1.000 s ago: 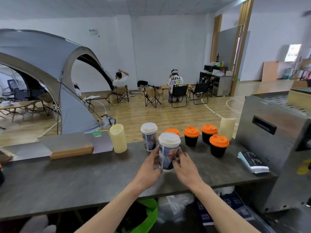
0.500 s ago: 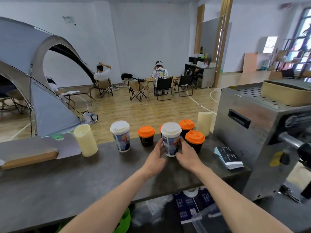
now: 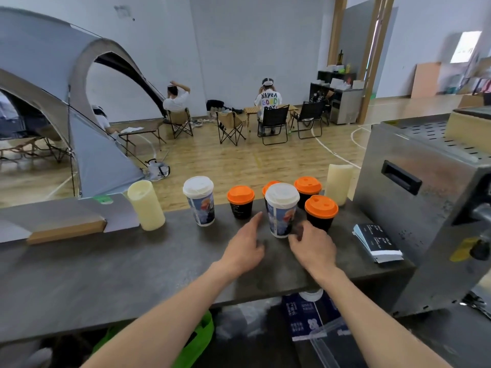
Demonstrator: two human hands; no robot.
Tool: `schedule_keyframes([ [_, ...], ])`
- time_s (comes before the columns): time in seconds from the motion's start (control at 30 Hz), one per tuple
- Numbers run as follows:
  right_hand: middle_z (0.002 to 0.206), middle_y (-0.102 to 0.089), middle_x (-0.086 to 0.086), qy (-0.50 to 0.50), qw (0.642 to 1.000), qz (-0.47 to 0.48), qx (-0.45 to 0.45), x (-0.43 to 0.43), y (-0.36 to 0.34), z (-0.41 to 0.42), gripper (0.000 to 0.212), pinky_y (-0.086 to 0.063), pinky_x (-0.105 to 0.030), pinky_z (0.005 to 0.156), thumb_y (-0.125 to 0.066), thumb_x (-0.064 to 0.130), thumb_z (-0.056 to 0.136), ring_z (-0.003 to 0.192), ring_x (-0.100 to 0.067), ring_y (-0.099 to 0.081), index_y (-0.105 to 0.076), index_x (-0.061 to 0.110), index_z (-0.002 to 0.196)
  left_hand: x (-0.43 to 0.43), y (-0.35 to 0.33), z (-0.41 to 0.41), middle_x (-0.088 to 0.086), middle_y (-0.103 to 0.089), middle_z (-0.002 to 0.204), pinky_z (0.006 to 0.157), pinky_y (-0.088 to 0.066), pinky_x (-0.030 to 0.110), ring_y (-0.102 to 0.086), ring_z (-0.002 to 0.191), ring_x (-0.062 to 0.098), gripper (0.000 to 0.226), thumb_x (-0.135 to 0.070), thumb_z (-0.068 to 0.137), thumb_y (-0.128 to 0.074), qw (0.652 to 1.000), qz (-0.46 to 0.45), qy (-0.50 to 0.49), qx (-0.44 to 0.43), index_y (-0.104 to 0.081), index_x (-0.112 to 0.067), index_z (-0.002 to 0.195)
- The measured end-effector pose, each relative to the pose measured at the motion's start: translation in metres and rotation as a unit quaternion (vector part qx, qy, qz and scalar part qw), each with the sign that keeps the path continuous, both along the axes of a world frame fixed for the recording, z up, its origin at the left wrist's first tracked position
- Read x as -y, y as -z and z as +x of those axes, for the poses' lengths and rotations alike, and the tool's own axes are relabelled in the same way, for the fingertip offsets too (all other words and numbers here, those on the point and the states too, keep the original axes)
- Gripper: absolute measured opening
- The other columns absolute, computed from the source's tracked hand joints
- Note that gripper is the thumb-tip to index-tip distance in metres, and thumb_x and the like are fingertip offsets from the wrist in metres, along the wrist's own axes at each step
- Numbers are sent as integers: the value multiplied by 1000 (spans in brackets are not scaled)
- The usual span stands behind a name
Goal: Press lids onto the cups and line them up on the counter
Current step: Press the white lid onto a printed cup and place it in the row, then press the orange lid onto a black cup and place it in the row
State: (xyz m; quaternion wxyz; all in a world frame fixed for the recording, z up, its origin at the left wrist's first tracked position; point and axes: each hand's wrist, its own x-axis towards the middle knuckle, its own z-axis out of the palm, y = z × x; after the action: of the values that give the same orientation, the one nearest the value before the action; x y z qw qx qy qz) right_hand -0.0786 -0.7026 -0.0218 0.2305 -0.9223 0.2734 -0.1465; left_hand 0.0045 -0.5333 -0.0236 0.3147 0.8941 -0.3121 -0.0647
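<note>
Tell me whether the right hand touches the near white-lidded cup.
Cannot tell: in the head view, blurred fingertips of the right hand overlap the near white-lidded cup at its base.

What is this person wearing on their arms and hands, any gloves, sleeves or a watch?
Nothing that shows. The left hand and the right hand are bare, with no gloves and no ring visible. The left forearm and right forearm are uncovered down to the picture's edge: no sleeve, watch or bracelet.
</note>
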Motion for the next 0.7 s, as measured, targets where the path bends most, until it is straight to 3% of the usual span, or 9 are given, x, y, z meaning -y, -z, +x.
schedule_keyframes([
  [0.07,95,-73,-4,8,996,-86,-8,-9,-5,-3,25,-54,-35,70,-55,45,91,90,-29,-69,-68,25,98,-17,-7,1,5,-44,156,113,-41,42,-46,139,26,82,-20,88,-59,992,73,-25,100,-20,-25,160],
  [0.13,89,-74,-2,-32,991,-127,21,-27,-10,2,26,-50,-32,65,-54,46,92,84,-26,-70,-70,26,94,-39,-12,3,6,-48,150,108,-44,42,-49,133,27,79,-26,90,-58,978,119,-51,166,-22,-24,160],
  [0.27,87,-74,3,-156,980,-109,59,-95,-15,24,23,-54,-34,68,-55,46,91,85,-23,-70,-69,27,96,-103,-19,10,6,-52,144,102,-47,43,-52,127,30,73,-33,90,-57,963,153,-119,188,-27,-24,156],
  [0.37,100,-74,4,-215,972,-72,54,-155,-18,44,25,-51,-35,76,-58,43,91,97,-24,-68,-67,30,110,-169,-25,12,6,-53,143,101,-48,44,-52,126,30,71,-32,90,-57,955,161,-161,189,-29,-23,155],
  [0.53,137,-60,4,-343,938,-47,32,-268,-12,89,50,-48,-35,100,-61,44,91,127,-17,-55,-55,26,138,-304,-29,17,6,-50,145,102,-47,41,-50,126,27,75,-34,91,-57,933,183,-249,183,-24,-22,158],
  [0.7,149,-46,1,-425,903,-43,39,-403,-22,127,63,-42,-37,109,-61,46,92,137,-20,-44,-42,24,148,-441,-36,23,6,-46,149,105,-44,40,-47,132,27,74,-38,94,-55,911,185,-323,177,-24,-21,159],
])
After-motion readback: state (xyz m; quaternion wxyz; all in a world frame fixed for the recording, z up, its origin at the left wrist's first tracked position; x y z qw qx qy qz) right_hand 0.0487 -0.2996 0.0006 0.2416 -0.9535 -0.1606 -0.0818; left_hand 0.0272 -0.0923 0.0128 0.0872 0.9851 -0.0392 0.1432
